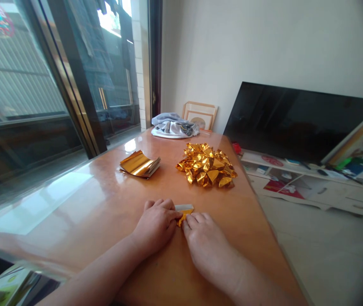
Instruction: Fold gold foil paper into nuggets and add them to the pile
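Both my hands rest on the glossy orange-brown table (98, 204) near its front. My left hand (156, 223) and my right hand (205, 242) press their fingertips together on a small gold foil paper (185, 211) that is partly folded, its white back showing. Beyond them lies a pile of several folded gold foil pieces (206, 165). To the left of that pile sits a stack of flat gold foil sheets (139, 164).
A bundle of grey and white cloth (173, 126) lies at the table's far end, with a picture frame (200, 114) leaning on the wall behind it. A dark TV screen (292, 121) stands at the right over a low white cabinet (311, 187). Glass sliding doors (57, 85) run along the left.
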Tool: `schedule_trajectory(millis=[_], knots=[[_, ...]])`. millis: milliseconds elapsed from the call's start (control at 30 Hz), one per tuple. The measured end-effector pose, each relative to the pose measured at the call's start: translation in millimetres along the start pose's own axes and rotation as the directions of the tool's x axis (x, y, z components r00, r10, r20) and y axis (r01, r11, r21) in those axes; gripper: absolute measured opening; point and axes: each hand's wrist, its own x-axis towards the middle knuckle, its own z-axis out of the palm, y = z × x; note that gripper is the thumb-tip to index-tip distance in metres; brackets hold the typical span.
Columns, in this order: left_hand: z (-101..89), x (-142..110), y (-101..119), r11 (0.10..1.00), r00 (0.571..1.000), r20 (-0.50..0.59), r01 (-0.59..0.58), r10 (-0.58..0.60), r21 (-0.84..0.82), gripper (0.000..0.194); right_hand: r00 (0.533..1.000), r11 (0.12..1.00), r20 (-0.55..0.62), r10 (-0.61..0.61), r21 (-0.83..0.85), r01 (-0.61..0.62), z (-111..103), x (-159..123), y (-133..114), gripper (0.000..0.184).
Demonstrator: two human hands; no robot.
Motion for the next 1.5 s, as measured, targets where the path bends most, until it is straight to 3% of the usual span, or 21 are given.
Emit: schedule_trajectory(millis=[200,367,500,700,833,967,1267,1500], knots=[[-6.1,-1,3,1.0,0.999,0.037,0.0,0.0,-0.009,0.029,0.998,0.999,0.055,0.03,-0.02,-0.029,4,0,-4,0.045],[1.8,0,1,1.0,1.0,-0.014,0.002,-0.002,0.005,0.029,0.995,0.993,0.096,0.03,-0.117,-0.018,10,2,-14,0.046],[6.4,0,-1,1.0,0.999,-0.041,-0.009,0.01,0.009,0.028,0.989,0.988,0.143,0.019,-0.152,0.003,1,3,-18,0.045],[6.1,0,1,1.0,0.998,-0.062,-0.003,0.004,0.009,0.023,0.998,0.993,0.061,0.023,0.112,-0.03,-16,-8,4,0.031],[7.3,1,2,1.0,0.997,-0.079,0.021,-0.02,0.003,0.023,0.978,0.933,-0.062,0.199,0.319,-0.17,-9,-4,31,0.017],[10.4,3,0,1.0,0.995,-0.094,0.03,-0.029,0.003,0.025,0.942,0.83,-0.014,0.335,0.477,-0.288,10,11,48,0.016],[15.5,6,-5,0.999,0.993,-0.111,0.038,-0.036,0.01,0.018,0.884,0.782,0.056,0.465,0.443,-0.439,25,27,49,0.031],[16.5,6,-7,0.999,0.994,-0.105,0.039,-0.039,-0.008,0.018,0.853,0.717,0.089,0.514,0.501,-0.485,34,35,61,0.02]])
